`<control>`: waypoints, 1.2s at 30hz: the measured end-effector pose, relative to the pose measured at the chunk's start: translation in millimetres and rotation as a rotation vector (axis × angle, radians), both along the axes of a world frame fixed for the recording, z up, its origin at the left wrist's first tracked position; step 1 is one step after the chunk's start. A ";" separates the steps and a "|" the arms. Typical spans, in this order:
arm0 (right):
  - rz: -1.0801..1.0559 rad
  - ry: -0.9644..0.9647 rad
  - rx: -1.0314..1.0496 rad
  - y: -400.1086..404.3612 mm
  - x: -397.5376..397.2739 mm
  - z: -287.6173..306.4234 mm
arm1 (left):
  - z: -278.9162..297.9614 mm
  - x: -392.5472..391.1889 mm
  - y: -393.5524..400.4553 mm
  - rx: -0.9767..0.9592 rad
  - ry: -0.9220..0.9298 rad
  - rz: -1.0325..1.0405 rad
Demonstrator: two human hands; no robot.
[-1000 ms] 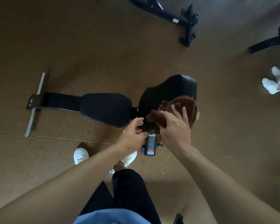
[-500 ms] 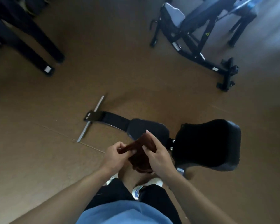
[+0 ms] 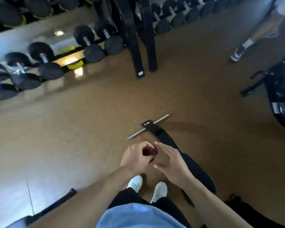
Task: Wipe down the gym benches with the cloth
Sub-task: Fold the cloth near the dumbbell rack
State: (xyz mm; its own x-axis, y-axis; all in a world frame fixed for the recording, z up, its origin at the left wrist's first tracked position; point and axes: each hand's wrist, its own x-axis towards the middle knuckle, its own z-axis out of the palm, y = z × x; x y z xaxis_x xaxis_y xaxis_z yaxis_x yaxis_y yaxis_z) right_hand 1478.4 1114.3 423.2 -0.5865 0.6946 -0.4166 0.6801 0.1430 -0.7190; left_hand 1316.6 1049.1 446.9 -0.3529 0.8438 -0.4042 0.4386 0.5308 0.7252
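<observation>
Only a dark brown bit of the cloth (image 3: 148,152) shows, bunched inside my left hand (image 3: 136,157), whose fingers are curled shut around it. My right hand (image 3: 172,163) is right beside it with fingers spread, touching the cloth's edge. Both hands hover over the floor in front of my body. The black padded bench (image 3: 197,170) lies low to my right, partly hidden by my right forearm. Its black frame runs forward to a foot with a metal crossbar (image 3: 147,126).
Black dumbbells (image 3: 44,61) line a rack along the far left. Two black upright posts (image 3: 143,43) stand ahead. Another black machine (image 3: 276,89) sits at the right edge. A second person's leg and shoe (image 3: 238,51) are at the far right. My white shoes (image 3: 146,188) are below my hands.
My view has swung up and left, away from the bench pad toward the dumbbell rack. The cloth has come off the bench and is now gathered into my left hand.
</observation>
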 end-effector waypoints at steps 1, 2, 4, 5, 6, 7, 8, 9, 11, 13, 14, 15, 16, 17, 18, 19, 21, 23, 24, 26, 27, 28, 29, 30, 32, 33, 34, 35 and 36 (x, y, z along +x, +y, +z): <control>0.076 0.001 0.049 6.9 -7.4 -2.9 | 1.5 -1.6 0.6 -0.009 -0.005 0.027; 0.134 0.003 0.078 13.4 -15.9 -5.4 | 2.3 -3.8 0.5 -0.017 -0.029 0.046; 0.206 0.018 0.101 24.0 -35.5 -4.3 | 5.4 -10.2 -1.9 -0.016 -0.115 0.101; 0.239 0.025 0.112 28.5 -46.7 -4.0 | 7.4 -14.9 -4.2 -0.004 -0.164 0.150; 0.267 0.022 0.122 31.1 -58.9 0.2 | 7.9 -21.1 -8.0 0.015 -0.189 0.211; 0.292 0.018 0.138 31.7 -71.7 2.1 | 8.0 -28.7 -14.1 0.034 -0.191 0.277; 0.321 0.001 0.164 30.3 -84.7 4.5 | 7.1 -37.2 -22.0 0.047 -0.181 0.343; 0.354 -0.018 0.178 27.4 -97.6 4.1 | 5.9 -45.9 -30.9 0.055 -0.178 0.406; 0.435 -0.040 0.165 17.1 -124.8 4.8 | -0.4 -64.1 -51.0 0.061 -0.177 0.558; 0.490 -0.053 0.092 2.5 -155.0 4.4 | -5.1 -85.0 -75.8 0.055 -0.174 0.741; 0.499 -0.056 0.042 -6.2 -170.5 3.9 | -7.6 -96.9 -89.4 0.051 -0.186 0.816; 0.508 -0.056 0.000 -15.7 -186.8 1.1 | -11.5 -109.3 -104.1 0.048 -0.215 0.867; 0.517 -0.065 -0.029 -26.1 -204.0 -0.4 | -16.1 -122.5 -120.0 0.039 -0.253 0.883; 0.524 -0.070 -0.048 -35.9 -221.2 -2.8 | -20.8 -135.5 -136.8 0.020 -0.285 0.864; 0.540 -0.075 -0.068 -46.2 -239.7 -3.6 | -24.1 -148.8 -153.6 -0.007 -0.292 0.826; 0.563 -0.085 -0.090 -56.8 -259.2 -6.8 | -28.2 -163.2 -170.2 -0.034 -0.278 0.794; 0.624 -0.092 -0.139 -78.4 -298.9 -8.1 | -34.1 -194.9 -200.1 -0.070 -0.218 0.788; 0.656 -0.075 -0.172 -101.0 -340.0 -10.0 | -33.6 -230.9 -225.5 -0.098 -0.145 0.854; 0.664 -0.067 -0.188 -113.0 -360.8 -11.1 | -32.4 -249.7 -236.4 -0.109 -0.112 0.887; 0.703 -0.048 -0.218 -137.3 -402.6 -11.8 | -28.1 -287.3 -256.2 -0.105 -0.091 0.936; 0.721 -0.053 -0.222 -148.8 -422.9 -11.5 | -26.3 -304.1 -265.0 -0.104 -0.079 0.935; 0.739 -0.062 -0.231 -160.0 -442.8 -9.0 | -22.7 -319.9 -273.5 -0.113 -0.055 0.929; 0.749 -0.055 -0.255 -169.8 -462.1 -7.4 | -19.5 -334.7 -282.6 -0.125 -0.028 0.933; 0.762 -0.036 -0.281 -179.0 -482.3 -5.6 | -17.8 -349.0 -292.4 -0.123 -0.003 0.955; 0.823 -0.028 -0.280 -198.7 -525.5 -2.3 | -17.6 -376.6 -313.1 -0.080 0.037 1.030; 0.853 -0.011 -0.264 -206.6 -545.5 -2.6 | -17.2 -389.2 -322.2 -0.059 0.057 1.069; 0.885 0.017 -0.262 -213.9 -564.6 -4.9 | -17.2 -401.8 -330.5 -0.043 0.071 1.101; 0.923 0.030 -0.281 -220.3 -583.9 -4.4 | -17.5 -414.8 -338.3 -0.020 0.087 1.120; 0.970 0.045 -0.297 -224.8 -603.5 -8.6 | -18.5 -428.2 -345.7 0.002 0.099 1.132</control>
State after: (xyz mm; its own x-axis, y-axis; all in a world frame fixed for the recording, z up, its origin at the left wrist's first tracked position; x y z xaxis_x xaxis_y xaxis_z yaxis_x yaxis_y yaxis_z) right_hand 874.9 889.5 414.6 -0.8618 -0.2173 -0.4583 0.3369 0.4302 -0.8375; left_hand 888.5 703.4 428.5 -0.9433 0.0204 -0.3312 -0.2370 0.6573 0.7154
